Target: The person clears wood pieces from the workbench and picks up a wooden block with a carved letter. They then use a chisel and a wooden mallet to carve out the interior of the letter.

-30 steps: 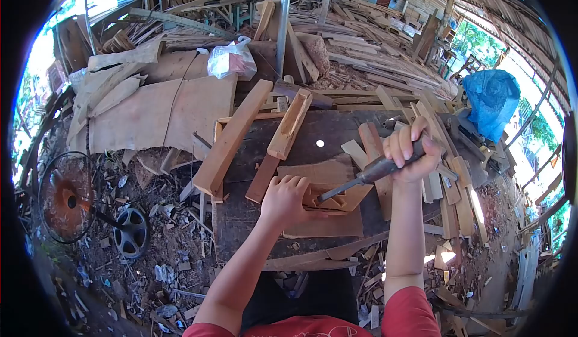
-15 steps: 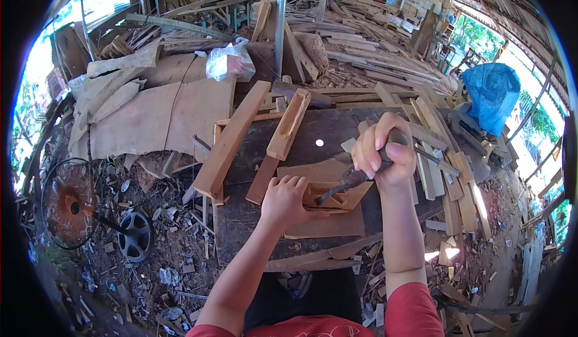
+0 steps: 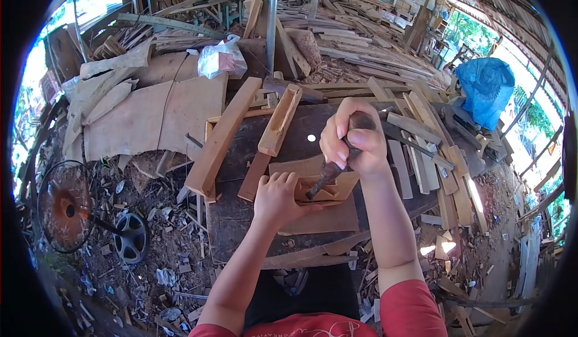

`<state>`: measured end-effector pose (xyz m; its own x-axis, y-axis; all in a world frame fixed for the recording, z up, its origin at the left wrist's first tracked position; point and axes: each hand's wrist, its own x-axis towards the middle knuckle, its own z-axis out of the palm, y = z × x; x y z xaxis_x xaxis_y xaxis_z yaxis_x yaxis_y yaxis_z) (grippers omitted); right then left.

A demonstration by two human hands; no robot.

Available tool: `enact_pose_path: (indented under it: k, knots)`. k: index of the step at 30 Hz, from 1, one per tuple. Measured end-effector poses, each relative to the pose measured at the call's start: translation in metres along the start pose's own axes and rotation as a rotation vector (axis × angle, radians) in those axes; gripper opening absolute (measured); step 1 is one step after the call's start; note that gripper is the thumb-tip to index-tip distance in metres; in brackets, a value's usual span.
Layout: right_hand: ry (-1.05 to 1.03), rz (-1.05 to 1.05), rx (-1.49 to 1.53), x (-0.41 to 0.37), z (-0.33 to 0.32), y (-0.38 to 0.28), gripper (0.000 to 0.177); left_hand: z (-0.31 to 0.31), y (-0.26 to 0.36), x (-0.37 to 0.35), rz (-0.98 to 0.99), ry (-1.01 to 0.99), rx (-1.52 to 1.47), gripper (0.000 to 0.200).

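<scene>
Left hand palm down on the block's left end, fingers together and bent, bare forearm running back from it, right hand just above the block, fist wrapped round a chisel, thumb on top, forearm bare

open-sided woodworking shed: stacked planks and offcuts everywhere, dark desk strewn with wood pieces, chisel in use, chips across the dirt floor, metal roof overhead.
</scene>
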<state>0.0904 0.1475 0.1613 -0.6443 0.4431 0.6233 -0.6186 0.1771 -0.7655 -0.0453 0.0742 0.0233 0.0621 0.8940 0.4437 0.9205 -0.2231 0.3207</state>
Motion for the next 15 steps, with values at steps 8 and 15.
enact_pose_path:
  k: [8,15]
  knots:
    - [0.019,0.002,-0.171,-0.006,-0.010,-0.005,0.033,-0.016,0.015,0.013,0.082,0.175,-0.073,0.068]
    - [-0.073,0.077,-0.774,-0.008,-0.008,-0.038,0.047,-0.067,0.073,0.061,0.176,0.253,-0.890,0.033]
